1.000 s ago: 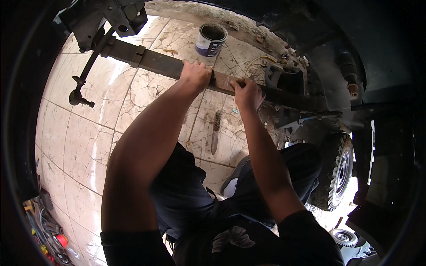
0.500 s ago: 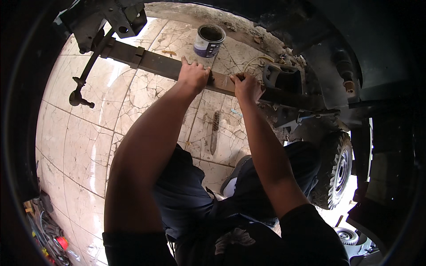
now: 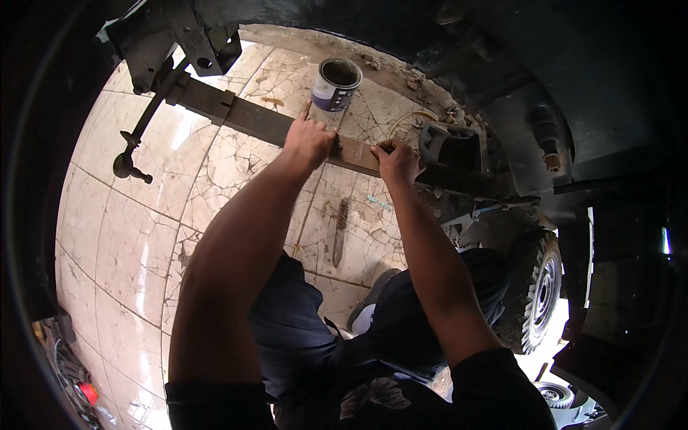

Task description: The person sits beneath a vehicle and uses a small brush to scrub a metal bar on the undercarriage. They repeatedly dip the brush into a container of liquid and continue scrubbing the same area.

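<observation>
Basically, dark bar (image 3: 259, 121) lies under both hands, long axis slanting from far-left of left hand (image 3: 310, 142) to near-right of right hand (image 3: 399, 162). Left drapes over, one finger out; right's curled narrow, grip unclear.

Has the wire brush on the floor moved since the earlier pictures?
No. Against the joints of the cracked floor tiles, the wire brush lies where it did; the view itself has shifted.
</observation>
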`<state>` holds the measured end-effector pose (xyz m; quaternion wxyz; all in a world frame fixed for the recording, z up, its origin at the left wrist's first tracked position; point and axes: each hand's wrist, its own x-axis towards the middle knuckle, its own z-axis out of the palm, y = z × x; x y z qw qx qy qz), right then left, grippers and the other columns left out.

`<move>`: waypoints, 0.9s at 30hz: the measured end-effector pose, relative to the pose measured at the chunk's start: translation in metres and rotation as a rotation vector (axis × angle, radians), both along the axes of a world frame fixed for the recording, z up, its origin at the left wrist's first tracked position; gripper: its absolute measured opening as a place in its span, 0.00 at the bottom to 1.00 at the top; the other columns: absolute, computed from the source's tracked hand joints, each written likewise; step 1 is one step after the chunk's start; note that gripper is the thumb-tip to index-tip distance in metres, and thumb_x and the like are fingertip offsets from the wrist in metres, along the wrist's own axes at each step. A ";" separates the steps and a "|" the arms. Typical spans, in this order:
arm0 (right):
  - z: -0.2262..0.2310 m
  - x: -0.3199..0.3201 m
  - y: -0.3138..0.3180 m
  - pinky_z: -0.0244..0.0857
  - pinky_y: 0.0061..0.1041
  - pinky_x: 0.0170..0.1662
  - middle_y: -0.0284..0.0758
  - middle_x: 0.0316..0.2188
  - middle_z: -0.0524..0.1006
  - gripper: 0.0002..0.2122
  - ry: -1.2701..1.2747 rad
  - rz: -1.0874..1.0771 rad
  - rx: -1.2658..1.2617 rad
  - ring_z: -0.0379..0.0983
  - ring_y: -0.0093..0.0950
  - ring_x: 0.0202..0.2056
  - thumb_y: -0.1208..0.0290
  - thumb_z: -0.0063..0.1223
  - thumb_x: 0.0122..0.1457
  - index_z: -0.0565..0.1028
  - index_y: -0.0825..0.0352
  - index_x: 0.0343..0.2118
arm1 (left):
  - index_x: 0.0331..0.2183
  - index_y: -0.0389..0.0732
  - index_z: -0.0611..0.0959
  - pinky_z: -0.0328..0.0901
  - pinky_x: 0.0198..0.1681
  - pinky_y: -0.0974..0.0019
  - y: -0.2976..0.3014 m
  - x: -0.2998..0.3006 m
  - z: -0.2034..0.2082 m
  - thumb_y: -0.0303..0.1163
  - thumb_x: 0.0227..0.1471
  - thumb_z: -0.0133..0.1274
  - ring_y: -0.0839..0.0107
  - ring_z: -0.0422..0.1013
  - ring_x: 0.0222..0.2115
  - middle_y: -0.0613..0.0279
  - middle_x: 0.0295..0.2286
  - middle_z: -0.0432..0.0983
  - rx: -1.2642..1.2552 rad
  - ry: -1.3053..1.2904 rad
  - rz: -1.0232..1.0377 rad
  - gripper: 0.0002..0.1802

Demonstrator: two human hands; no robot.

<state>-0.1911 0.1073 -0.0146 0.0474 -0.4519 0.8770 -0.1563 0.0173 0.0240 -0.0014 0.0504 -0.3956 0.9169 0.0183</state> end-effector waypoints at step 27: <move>-0.043 -0.017 0.035 0.66 0.46 0.55 0.38 0.37 0.81 0.12 0.012 0.277 -0.316 0.74 0.42 0.49 0.59 0.73 0.57 0.83 0.62 0.34 | 0.65 0.57 0.78 0.25 0.80 0.50 -0.006 0.005 -0.014 0.30 0.69 0.37 0.68 0.82 0.48 0.62 0.38 0.85 -0.041 -0.025 -0.040 0.28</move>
